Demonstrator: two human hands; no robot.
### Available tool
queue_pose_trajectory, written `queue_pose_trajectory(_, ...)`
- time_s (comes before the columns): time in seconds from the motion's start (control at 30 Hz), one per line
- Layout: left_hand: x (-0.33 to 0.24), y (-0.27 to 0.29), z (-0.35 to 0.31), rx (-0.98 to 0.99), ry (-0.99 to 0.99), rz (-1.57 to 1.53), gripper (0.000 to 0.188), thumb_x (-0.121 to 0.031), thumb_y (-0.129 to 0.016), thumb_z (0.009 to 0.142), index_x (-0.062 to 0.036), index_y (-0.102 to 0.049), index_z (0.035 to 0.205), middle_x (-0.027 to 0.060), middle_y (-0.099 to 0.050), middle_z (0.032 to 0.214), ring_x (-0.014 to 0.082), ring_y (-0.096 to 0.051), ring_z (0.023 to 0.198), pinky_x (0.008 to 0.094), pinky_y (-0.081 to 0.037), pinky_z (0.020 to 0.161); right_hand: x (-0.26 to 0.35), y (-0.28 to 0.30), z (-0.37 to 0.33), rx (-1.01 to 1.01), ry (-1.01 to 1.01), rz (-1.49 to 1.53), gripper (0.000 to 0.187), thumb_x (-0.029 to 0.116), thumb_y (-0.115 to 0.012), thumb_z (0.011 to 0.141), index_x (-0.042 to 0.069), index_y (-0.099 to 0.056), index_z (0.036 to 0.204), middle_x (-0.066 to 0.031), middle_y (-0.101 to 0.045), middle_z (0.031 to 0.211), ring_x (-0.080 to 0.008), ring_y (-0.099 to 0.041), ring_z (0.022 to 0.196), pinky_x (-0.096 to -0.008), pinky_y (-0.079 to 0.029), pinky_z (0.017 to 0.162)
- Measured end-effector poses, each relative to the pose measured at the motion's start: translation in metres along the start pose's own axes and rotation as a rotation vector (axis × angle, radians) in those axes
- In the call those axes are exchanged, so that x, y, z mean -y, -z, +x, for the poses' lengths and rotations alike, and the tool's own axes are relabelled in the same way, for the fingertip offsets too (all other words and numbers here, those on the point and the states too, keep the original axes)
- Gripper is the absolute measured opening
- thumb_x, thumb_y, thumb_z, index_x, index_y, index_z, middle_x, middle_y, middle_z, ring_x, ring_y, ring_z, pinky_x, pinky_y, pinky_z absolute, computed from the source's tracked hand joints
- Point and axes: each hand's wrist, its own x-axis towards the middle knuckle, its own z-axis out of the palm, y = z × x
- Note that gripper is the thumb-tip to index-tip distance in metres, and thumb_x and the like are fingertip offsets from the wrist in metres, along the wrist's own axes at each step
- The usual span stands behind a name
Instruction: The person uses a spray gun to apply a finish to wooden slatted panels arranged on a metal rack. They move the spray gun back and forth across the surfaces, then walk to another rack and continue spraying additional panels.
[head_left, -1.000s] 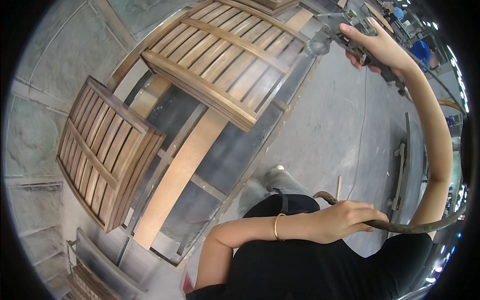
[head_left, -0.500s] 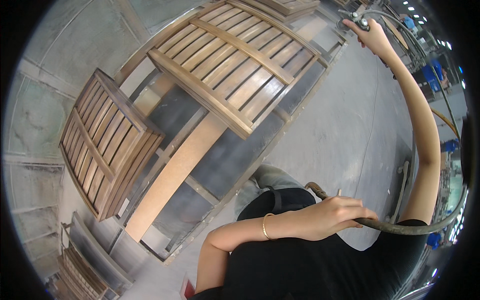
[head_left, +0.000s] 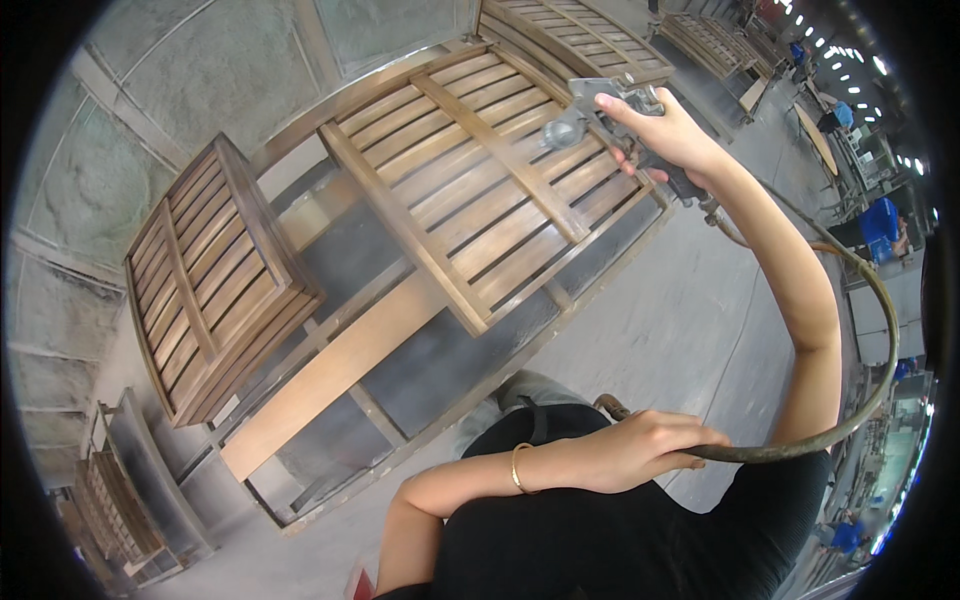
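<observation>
When looking from the left edge inward, can first see a small pile of slatted pieces [head_left: 115,510] low down, beside a grey panel [head_left: 155,470]. Above it, can make out the left stack of slatted wooden panels [head_left: 205,280], resting on an open-framed metal worktop [head_left: 378,412]. Just right of that, can find a pale board [head_left: 335,375] lying slantwise, reaching toward the middle stack of slatted panels [head_left: 470,200]. Can place the middle stack on the same worktop, ahead of the body.

Nearer, can see the left hand [head_left: 640,450], back upward, wearing a gold bracelet [head_left: 517,468]. Has its fingers [head_left: 700,435] drawn together and bent over a thick hose [head_left: 800,445], holding it in front of a black shirt [head_left: 600,545]. Cannot tell how firmly.

Higher up, over the right part of the middle stack in this view, can see a grey spray gun [head_left: 600,100] held in the right hand [head_left: 665,135]. Has the thumb laid along the top and the other fingers wrapped around the grip. Points leftward above the slats, near a faint haze.

Farther right, can follow the hose curving upward past the forearm, then spot a person in blue [head_left: 880,225].
</observation>
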Motion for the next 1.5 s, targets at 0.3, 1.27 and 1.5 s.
queue_pose_trajectory(0.3, 0.012, 0.011, 0.015, -0.036, 0.021, 0.002, 0.035, -0.004, -0.06, 0.089, -0.0023, -0.057, 0.124, 0.0143, -0.064, 0.096, 0.0272, -0.062, 0.08, 0.0365, -0.05, 0.073, -0.069, 0.088, 0.105, -0.414, 0.178, -0.236, 0.047, 0.05, -0.067, 0.085, 0.004, -0.06, 0.085, -0.0029, -0.058, 0.058, -0.0096, -0.056, 0.044, -0.0241, -0.037, 0.033)
queue_pose_trajectory(1.27, 0.034, 0.06, 0.05, -0.273, 0.002, 0.081, 0.033, -0.002, -0.062, 0.087, -0.0034, -0.061, 0.121, 0.0121, -0.066, 0.098, 0.0275, -0.065, 0.083, 0.0371, -0.051, 0.07, -0.047, 0.053, 0.243, -0.382, 0.428, -0.32, 0.053, 0.053, -0.068, 0.082, 0.001, -0.062, 0.074, -0.0039, -0.058, 0.055, -0.0121, -0.054, 0.04, -0.027, -0.036, 0.031)
queue_pose_trajectory(1.5, 0.041, 0.063, 0.053, -0.469, -0.059, 0.134, 0.033, -0.003, -0.063, 0.088, -0.0029, -0.061, 0.12, 0.0131, -0.065, 0.093, 0.0274, -0.063, 0.078, 0.0359, -0.05, 0.069, 0.042, -0.058, 0.236, 0.122, 0.359, -0.06, 0.04, 0.047, -0.063, 0.089, 0.008, -0.059, 0.083, -0.0027, -0.06, 0.061, -0.0093, -0.059, 0.05, -0.0207, -0.035, 0.035)
